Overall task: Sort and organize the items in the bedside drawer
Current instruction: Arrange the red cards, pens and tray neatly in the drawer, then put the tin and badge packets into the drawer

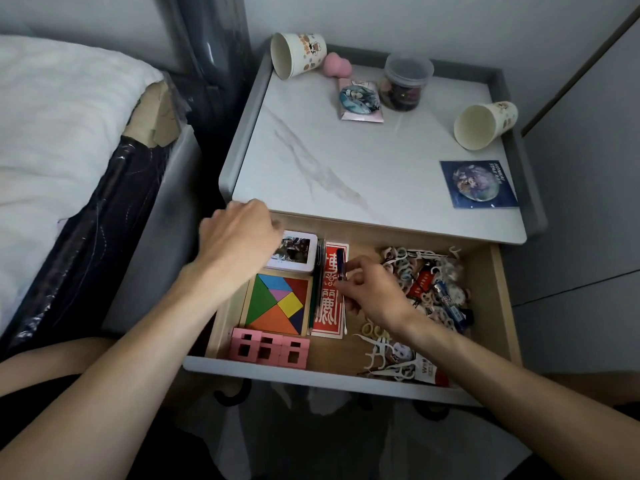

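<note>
1. Nearest me is the front wall of the open drawer (pixel 329 377). Pink blocks (pixel 270 348) sit against it in the left corner. A few white floss picks (pixel 384 358) lie scattered toward the right corner.
2. Just behind the blocks, a wooden puzzle (pixel 277 303) of coloured shapes lies flat. A red packet (pixel 329 306) with white lettering lies just beside it on the right, running front to back.
3. My right hand (pixel 374 296) hovers over the red packet. Its grip is clamped, thumb and forefinger together, on the near end of a dark purple pen (pixel 341 265) that points toward the back of the drawer.
4. Right of that hand, a tangled heap (pixel 415 268) of more picks and small wrappers fills the drawer's right half.
5. My left hand (pixel 239 237) is at the drawer's far left corner, knuckles up, covering part of a white box (pixel 294 251) with a picture on top. The fingers curl out of sight and are blurred, so I cannot tell whether this grip is on anything.
6. Beyond the drawer, the marbled counter (pixel 346 150) carries a blue badge card (pixel 479 183) near its front right.
7. Farther back, a paper cup (pixel 485 124) lies on its side at the right. A round badge (pixel 360 100) and a clear jar (pixel 405 84) sit mid-back, and a pink sponge (pixel 337 65) is beside a second tipped cup (pixel 298 55).
8. The bed (pixel 52 116) is at my left.
</note>
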A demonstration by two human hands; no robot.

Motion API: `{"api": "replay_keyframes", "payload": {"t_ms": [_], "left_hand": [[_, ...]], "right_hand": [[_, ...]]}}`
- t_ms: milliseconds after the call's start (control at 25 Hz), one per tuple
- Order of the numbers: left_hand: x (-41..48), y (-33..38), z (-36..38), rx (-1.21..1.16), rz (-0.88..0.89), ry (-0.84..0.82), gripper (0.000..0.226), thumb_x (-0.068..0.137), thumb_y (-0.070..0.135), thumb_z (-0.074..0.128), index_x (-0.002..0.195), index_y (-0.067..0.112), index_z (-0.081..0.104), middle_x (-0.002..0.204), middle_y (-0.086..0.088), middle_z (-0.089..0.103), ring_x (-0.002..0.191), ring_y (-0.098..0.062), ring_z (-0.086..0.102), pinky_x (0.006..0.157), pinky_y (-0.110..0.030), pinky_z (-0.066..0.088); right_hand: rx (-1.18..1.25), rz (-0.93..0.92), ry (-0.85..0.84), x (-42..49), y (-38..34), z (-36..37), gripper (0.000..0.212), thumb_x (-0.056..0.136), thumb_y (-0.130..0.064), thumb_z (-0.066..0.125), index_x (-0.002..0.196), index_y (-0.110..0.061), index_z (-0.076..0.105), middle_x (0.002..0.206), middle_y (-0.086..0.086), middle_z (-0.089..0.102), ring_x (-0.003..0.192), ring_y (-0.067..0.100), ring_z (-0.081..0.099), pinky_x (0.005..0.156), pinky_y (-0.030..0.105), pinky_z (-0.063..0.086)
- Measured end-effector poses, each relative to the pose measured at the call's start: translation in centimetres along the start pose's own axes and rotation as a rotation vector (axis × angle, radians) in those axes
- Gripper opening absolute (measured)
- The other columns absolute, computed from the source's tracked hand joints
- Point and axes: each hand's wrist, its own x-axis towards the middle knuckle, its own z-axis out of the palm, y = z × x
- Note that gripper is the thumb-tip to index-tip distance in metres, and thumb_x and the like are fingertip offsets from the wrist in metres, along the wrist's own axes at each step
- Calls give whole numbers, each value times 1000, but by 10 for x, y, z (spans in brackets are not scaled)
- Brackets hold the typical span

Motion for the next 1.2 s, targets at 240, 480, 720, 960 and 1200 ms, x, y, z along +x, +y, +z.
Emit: {"api": "replay_keyframes", "payload": {"t_ms": [240,480,720,960,1200], "left_hand": [[-4,4,6,144,-33,-228,23,100,33,45,96,13,56,94,-6,51,83,-27,47,73,-35,36],[0,3,15,240,18,-228,35,101,38,41,116,11,58,121,-13,55,99,-33,56,73,-36,34],[1,3,18,269,34,-199,33,101,37,42,117,12,57,120,-11,58,100,-33,58,74,-35,33],[-3,8,16,260,70,-139,33,101,38,42,114,11,55,116,-13,59,96,-33,58,75,-36,34],[-6,36,15,23,204,-45,25,98,44,46,107,26,61,99,4,68,85,-19,61,73,-33,47]], "right_hand": [[-219,12,144,46,19,25,25,96,-17,62,113,-9,46,89,5,66,79,23,69,56,22,53],[-339,-96,179,62,19,29,26,98,-8,54,121,-2,46,89,11,68,73,23,69,52,16,51],[-338,-100,176,63,20,29,30,97,-4,54,126,-4,45,83,1,60,59,8,58,43,7,43],[-351,-124,165,49,18,14,27,97,-10,57,122,-6,50,93,10,69,68,17,67,49,12,50],[-461,-323,226,-3,-8,-31,16,96,-12,56,107,-14,67,90,1,73,64,5,67,58,21,56]]}}
